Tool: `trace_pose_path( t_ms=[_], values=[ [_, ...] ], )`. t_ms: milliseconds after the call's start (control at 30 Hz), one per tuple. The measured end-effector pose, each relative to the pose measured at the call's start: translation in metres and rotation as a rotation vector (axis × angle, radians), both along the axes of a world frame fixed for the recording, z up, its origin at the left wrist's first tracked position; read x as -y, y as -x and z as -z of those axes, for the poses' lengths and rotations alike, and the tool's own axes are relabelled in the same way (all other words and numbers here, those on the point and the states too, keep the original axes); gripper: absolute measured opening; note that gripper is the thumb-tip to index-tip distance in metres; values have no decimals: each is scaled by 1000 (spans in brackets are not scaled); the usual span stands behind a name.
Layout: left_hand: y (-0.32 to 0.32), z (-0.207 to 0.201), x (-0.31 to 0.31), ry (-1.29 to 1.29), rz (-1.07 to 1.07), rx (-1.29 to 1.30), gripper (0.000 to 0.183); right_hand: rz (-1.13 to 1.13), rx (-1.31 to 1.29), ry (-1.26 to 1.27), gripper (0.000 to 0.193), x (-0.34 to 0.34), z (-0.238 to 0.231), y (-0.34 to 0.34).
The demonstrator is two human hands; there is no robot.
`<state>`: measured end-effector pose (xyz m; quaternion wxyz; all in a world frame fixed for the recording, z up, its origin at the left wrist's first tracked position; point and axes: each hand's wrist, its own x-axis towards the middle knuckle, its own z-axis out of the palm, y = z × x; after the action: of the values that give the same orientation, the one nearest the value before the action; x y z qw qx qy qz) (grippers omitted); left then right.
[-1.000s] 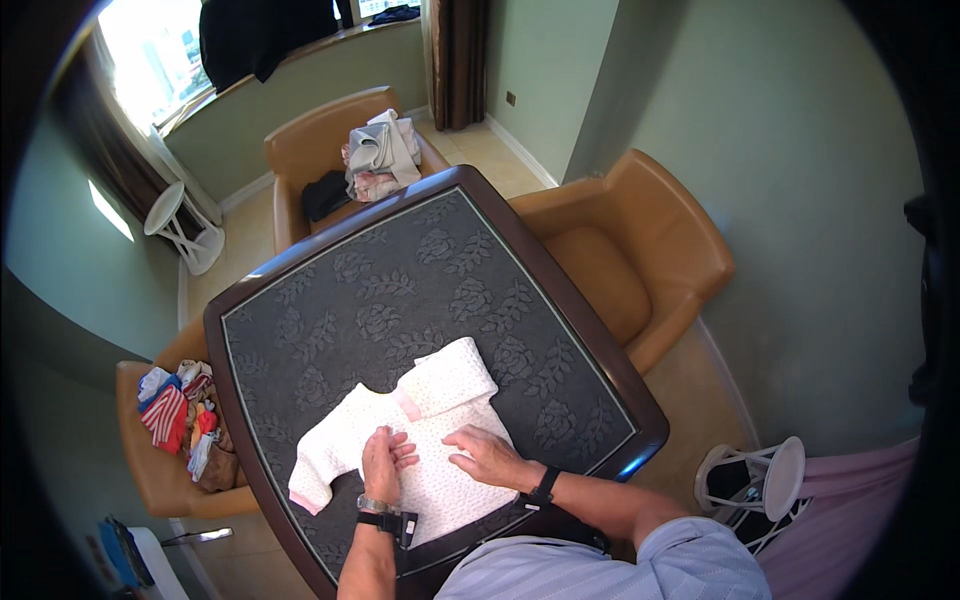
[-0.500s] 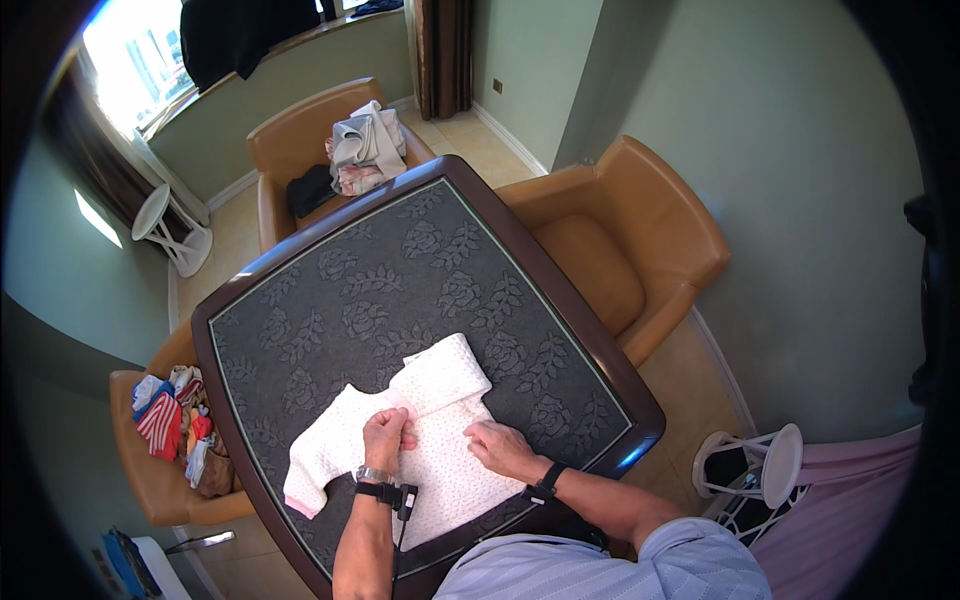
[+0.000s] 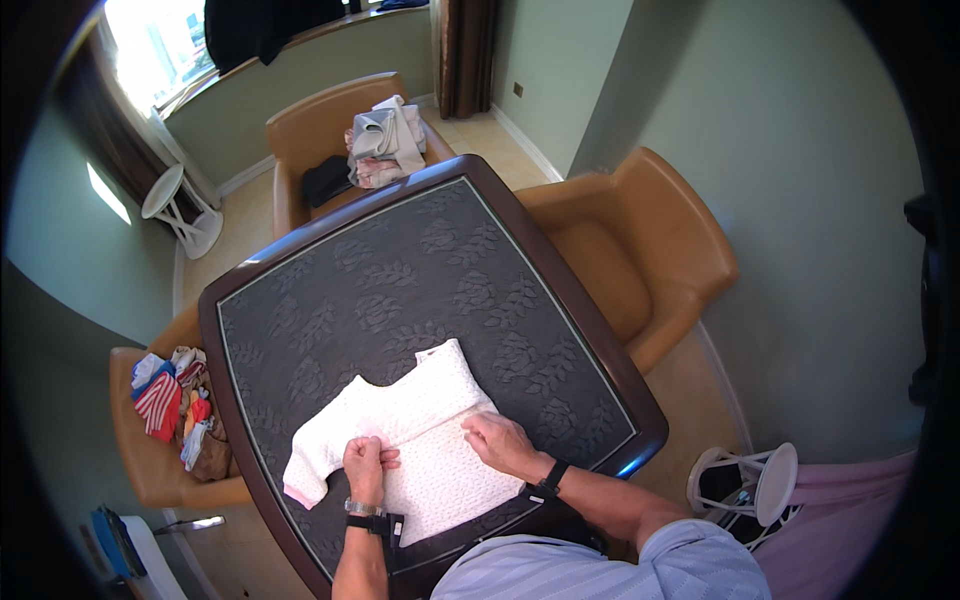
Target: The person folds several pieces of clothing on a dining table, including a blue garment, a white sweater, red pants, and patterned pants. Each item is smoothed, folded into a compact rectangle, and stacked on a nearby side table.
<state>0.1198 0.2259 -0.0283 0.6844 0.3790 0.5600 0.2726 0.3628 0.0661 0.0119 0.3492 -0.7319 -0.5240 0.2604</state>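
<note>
A small white quilted long-sleeved top (image 3: 440, 495) with pale dots lies on the dark table in front of me. One sleeve, ending in a pink cuff, stretches out to the left. The other sleeve is folded across the chest. My left hand (image 3: 366, 468) pinches the top near the end of this folded sleeve, where a bit of pink shows at the fingertips. On the right side edge, by the fold, my right hand (image 3: 500, 445) has its fingers curled together on the fabric. Its fingertips are partly hidden.
The table (image 3: 560, 270) has a raised dark wooden rim. A tan armchair (image 3: 360, 95) beyond it bears folded clothes (image 3: 385, 145); another armchair (image 3: 150, 485) at left holds a colourful clothes heap (image 3: 175, 410). A third armchair (image 3: 600, 260) stands right, and a white stool (image 3: 775, 485) lower right.
My left hand has moved down and left, drawing the folded sleeve across the chest. My right hand stays at the side edge, slightly shifted. The view has tilted a little.
</note>
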Motion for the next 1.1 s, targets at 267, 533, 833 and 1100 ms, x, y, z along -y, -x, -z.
trace_pose_path(
  t_ms=[267,533,833,1100],
  values=[
    [-7,10,2,-38,-57,-37,14,-30,397,-208,61,-80,14,6],
    [8,-8,12,-6,-97,-67,15,-81,495,-57,69,-85,57,13],
    [106,-10,26,288,-520,160,53,-90,519,-107,71,-84,58,13],
    [126,19,-27,166,-838,596,42,-85,529,-103,70,-84,60,12]
  ],
)
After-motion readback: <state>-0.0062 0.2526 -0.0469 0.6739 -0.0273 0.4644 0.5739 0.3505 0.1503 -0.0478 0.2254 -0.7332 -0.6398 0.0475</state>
